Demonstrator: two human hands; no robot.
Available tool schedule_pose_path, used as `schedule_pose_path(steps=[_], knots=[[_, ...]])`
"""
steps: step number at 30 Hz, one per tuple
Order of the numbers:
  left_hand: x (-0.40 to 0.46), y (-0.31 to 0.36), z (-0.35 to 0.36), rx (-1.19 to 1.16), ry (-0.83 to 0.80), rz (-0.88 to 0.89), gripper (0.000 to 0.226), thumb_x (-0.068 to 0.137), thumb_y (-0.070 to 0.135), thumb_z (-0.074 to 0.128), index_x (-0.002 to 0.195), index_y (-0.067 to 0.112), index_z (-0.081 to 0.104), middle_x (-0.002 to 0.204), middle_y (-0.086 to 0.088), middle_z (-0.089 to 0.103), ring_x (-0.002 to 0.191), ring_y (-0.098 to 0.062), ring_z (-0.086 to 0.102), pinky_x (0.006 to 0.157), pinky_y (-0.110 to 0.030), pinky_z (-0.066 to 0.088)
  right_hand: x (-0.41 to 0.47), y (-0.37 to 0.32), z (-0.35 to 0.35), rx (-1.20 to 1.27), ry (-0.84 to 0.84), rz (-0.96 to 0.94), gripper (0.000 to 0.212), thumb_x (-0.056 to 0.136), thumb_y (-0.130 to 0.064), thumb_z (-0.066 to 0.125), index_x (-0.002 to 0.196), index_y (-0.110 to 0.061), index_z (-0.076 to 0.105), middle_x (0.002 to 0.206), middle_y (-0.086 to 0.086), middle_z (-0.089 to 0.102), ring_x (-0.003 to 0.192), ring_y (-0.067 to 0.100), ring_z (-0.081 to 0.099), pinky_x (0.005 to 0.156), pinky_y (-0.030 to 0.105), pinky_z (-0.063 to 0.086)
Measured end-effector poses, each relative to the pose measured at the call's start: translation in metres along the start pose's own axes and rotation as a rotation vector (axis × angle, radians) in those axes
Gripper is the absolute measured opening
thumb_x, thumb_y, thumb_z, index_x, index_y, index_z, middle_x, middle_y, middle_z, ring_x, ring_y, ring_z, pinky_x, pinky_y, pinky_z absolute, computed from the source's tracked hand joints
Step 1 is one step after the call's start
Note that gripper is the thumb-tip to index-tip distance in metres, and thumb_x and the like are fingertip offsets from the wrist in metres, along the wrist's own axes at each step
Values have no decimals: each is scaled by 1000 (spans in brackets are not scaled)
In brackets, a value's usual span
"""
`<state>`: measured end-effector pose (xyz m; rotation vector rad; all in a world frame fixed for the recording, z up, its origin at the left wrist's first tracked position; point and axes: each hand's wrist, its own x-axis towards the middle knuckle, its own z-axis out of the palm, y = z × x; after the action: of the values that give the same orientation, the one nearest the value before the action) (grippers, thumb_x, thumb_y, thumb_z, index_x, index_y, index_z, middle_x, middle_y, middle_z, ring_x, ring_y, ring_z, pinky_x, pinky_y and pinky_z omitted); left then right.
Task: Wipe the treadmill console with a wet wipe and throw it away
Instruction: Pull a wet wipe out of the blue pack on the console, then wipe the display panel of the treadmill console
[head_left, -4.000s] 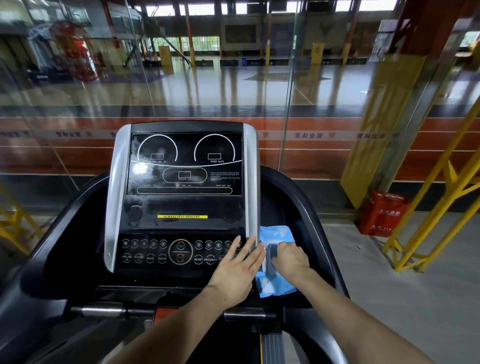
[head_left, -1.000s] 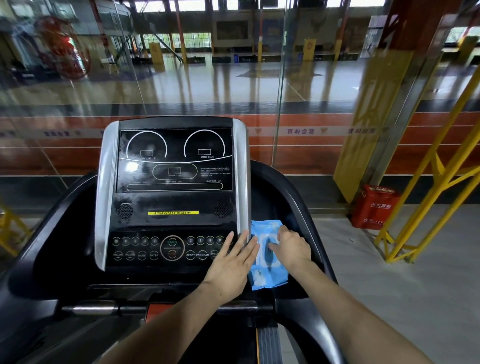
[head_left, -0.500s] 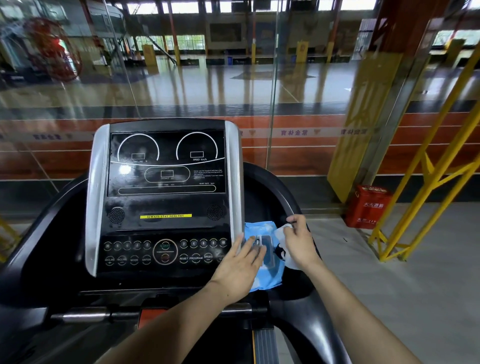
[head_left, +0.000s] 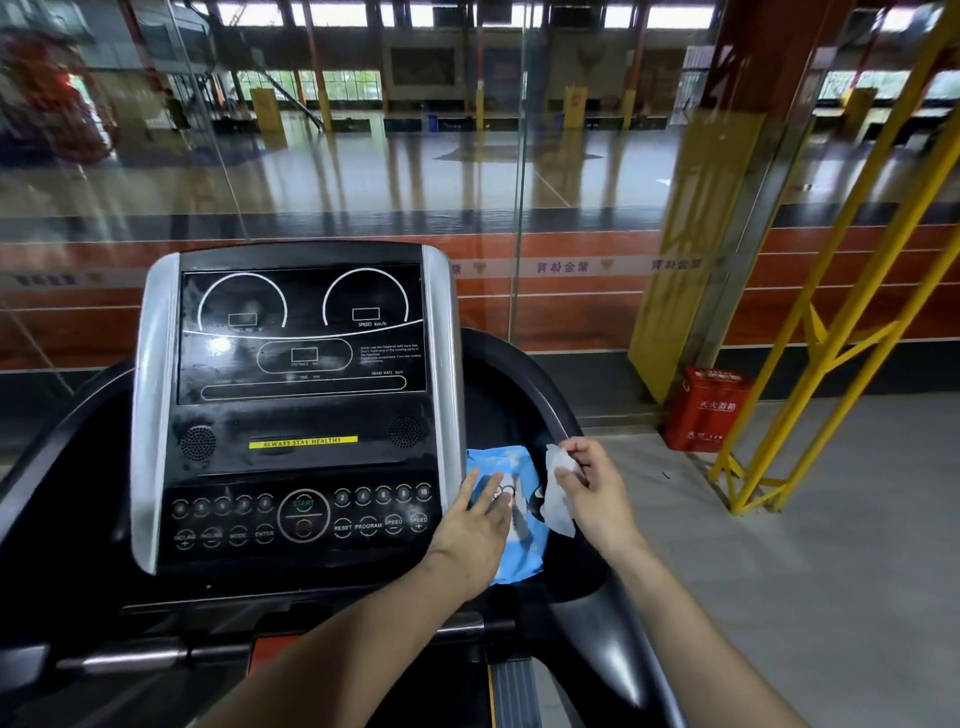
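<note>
While pulling a wet wipe (head_left: 559, 486) from the pack (head_left: 519, 519) beside the console (head_left: 291, 415): right hand (head_left: 592, 491) pinching wipe, left hand (head_left: 475, 530) flat on pack. Next, probably wiping the console.

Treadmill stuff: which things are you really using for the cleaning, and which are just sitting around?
For the job:
- wet wipe, pinched in the right hand
- blue wipe pack, pressed down by the left hand
- treadmill console, not yet wiped

Just lying about:
- red box on the floor
- yellow metal frame
- glass wall
</note>
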<state>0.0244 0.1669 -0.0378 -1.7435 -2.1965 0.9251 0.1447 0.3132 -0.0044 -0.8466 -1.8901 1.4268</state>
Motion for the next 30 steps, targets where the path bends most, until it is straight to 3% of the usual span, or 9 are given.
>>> schedule_pose_path(steps=[2, 4, 8, 10, 14, 17, 21, 25, 30], knots=[[-1, -6, -3, -88, 76, 0, 68, 104, 33, 41, 164, 11, 18, 174, -12, 12, 158, -38, -19, 122, -63, -19, -3, -6, 2, 63, 33, 5, 33, 97, 1, 65, 112, -28, 62, 109, -7, 71, 100, 7, 67, 82, 22, 52], [-8, -13, -4, -267, 189, -52, 65, 101, 25, 44, 162, 11, 27, 170, -10, 26, 160, -35, -7, 125, -56, -17, -6, -13, 6, 133, 71, 3, 32, 95, -1, 70, 113, -26, 62, 105, -4, 73, 93, 3, 68, 79, 19, 52], [-32, -36, -4, -487, 446, -177, 54, 86, 28, 59, 140, 18, 61, 142, -3, 62, 149, -32, 41, 123, -50, 32, -10, -36, 19, 214, 87, -50, 24, 93, -5, 74, 99, -27, 67, 92, -7, 76, 85, 7, 68, 78, 28, 52], [-38, -48, -6, -626, 570, -258, 46, 91, 29, 52, 134, 21, 63, 130, 3, 66, 137, -26, 52, 114, -43, 44, -13, -54, 27, 234, 75, -85, 21, 93, -7, 76, 91, -27, 70, 93, -8, 77, 88, 9, 69, 79, 29, 52], [-50, -82, -29, -839, 716, -435, 42, 103, 45, 36, 133, 29, 61, 120, 13, 68, 125, -14, 51, 103, -36, 43, -14, -91, 49, 261, 29, -160, 17, 95, -9, 75, 92, -26, 77, 95, -5, 77, 89, 11, 71, 83, 31, 54], [-60, -111, -41, -1163, 775, -485, 35, 104, 46, 51, 136, 33, 58, 124, 16, 69, 123, -8, 54, 102, -32, 44, -10, -117, 68, 283, -44, -172, 12, 96, -12, 74, 101, -21, 80, 103, -2, 79, 99, 18, 73, 88, 37, 56], [-84, -154, -52, -1782, 783, -499, 38, 97, 31, 72, 131, 39, 57, 107, 14, 77, 108, 2, 65, 88, -9, 42, -5, -154, 99, 287, -130, -209, 11, 97, -15, 73, 104, -20, 80, 97, -2, 80, 87, 10, 71, 75, 20, 54], [-109, -194, -40, -1857, 877, -569, 38, 95, 18, 74, 125, 36, 59, 89, 5, 75, 96, -6, 68, 89, -18, 46, 7, -180, 138, 273, -139, -265, 18, 94, -11, 77, 106, -24, 74, 90, -3, 75, 84, 12, 70, 78, 21, 54], [-142, -251, -5, -1822, 953, -591, 32, 98, 10, 69, 107, 41, 67, 89, 15, 70, 89, -9, 66, 83, -23, 51, 20, -200, 191, 196, -138, -316, 28, 95, -6, 74, 109, -28, 65, 99, -5, 69, 91, 9, 66, 81, 26, 54]])
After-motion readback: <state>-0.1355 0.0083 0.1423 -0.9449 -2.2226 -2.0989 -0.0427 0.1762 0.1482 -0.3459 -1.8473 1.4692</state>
